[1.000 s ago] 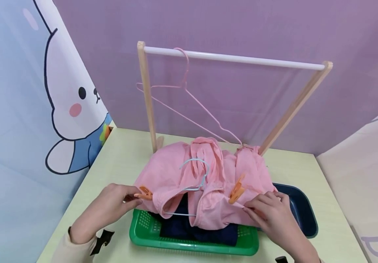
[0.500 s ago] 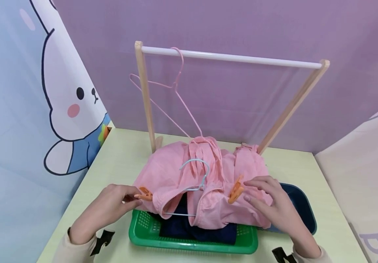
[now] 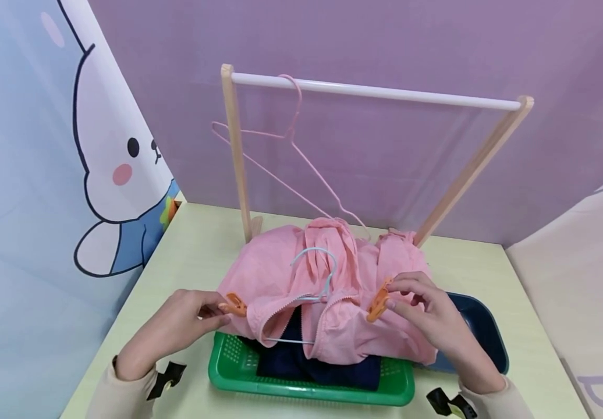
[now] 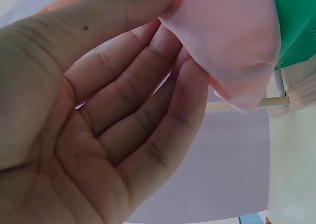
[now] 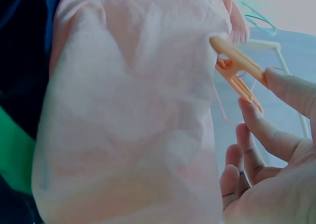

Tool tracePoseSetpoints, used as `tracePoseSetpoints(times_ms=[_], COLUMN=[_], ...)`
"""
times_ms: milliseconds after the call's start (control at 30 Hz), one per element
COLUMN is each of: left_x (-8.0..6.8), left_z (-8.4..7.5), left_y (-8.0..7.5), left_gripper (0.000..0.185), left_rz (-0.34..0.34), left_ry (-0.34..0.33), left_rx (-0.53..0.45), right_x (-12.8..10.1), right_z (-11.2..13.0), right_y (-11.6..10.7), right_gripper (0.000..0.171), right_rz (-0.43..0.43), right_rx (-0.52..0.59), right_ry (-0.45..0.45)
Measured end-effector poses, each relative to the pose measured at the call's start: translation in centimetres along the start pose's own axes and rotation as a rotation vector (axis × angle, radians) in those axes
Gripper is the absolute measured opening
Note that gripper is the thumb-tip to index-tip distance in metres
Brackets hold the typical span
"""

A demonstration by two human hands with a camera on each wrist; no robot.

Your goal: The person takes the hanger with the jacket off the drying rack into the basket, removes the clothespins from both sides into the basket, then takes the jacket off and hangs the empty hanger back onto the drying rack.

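Note:
A pink zip-front jacket [image 3: 267, 250] lies spread over a green basket [image 3: 312, 394], with a light blue hanger [image 3: 332, 273] inside its neck. An orange clothespin [image 3: 236, 305] clips the jacket on the left, and another orange clothespin [image 3: 378, 302] clips it on the right. My left hand [image 3: 186, 320] pinches the jacket's edge beside the left clothespin; the left wrist view shows thumb and fingers at the pink cloth [image 4: 227, 41]. With thumb and forefinger, my right hand [image 3: 429, 308] pinches the handle ends of the right clothespin, whose tip meets the cloth in the right wrist view.
Behind the jacket stands a wooden rack with a white bar [image 3: 385, 91], from which a bare pink hanger [image 3: 314, 169] hangs at a slant. Folded navy cloth [image 3: 327, 372] lies in the basket. A dark blue tub [image 3: 479, 331] sits at the right, partly under the jacket.
My right hand has let go of the jacket's right edge and moved up and left to the right clothespin. The pink hanger has swung on the bar. My left hand keeps its place.

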State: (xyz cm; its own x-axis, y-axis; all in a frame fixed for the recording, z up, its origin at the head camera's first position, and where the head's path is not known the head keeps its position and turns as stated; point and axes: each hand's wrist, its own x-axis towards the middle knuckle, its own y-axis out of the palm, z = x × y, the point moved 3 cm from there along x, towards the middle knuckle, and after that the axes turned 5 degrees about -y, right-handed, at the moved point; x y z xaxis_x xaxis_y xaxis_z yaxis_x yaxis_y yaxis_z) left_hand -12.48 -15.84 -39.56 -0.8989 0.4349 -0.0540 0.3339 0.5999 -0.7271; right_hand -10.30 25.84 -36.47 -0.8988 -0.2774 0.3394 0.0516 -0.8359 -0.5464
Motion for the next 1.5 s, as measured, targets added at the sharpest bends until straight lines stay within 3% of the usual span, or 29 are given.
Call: tracePoseSetpoints(times_ms=[200, 333, 533, 700, 833, 1100, 1300, 1500], left_x=[0.2, 0.3, 0.4, 0.3, 0.3, 0.3, 0.4, 0.4], left_z=[0.0, 0.0, 0.0, 0.0, 0.1, 0.4, 0.4, 0.5], left_y=[-0.1, -0.2, -0.2, -0.2, -0.2, 0.0, 0.0, 0.1], left_gripper=[0.007, 0.007, 0.006, 0.006, 0.005, 0.004, 0.004, 0.004], left_rz=[0.007, 0.006, 0.009, 0.003, 0.0, -0.002, 0.006, 0.015], left_ry=[0.013, 0.013, 0.007, 0.001, -0.004, -0.005, -0.02, -0.028], left_rx=[-0.005, 0.0, -0.001, 0.003, -0.004, -0.01, -0.008, -0.017], right_x=[0.0, 0.1, -0.5, -1.8, -3.0, -5.4, -6.4, -7.0], right_z=[0.2, 0.5, -0.4, -3.4, -6.4, -11.3, -13.0, -13.6], right_y=[-0.2, -1.5, -5.3, -8.1, -9.2, -9.3, -9.0, -9.0], right_gripper=[0.02, 0.02, 0.032, 0.041, 0.042, 0.044, 0.047, 0.044], right_rz=[-0.06, -0.113, -0.24, -0.282, -0.246, -0.138, -0.033, -0.016], right_rx=[0.001, -0.025, -0.262, -0.451, -0.541, -0.582, -0.612, -0.62], right_ry=[-0.014, 0.008, -0.03, 0.064, 0.149, 0.331, 0.419, 0.436])
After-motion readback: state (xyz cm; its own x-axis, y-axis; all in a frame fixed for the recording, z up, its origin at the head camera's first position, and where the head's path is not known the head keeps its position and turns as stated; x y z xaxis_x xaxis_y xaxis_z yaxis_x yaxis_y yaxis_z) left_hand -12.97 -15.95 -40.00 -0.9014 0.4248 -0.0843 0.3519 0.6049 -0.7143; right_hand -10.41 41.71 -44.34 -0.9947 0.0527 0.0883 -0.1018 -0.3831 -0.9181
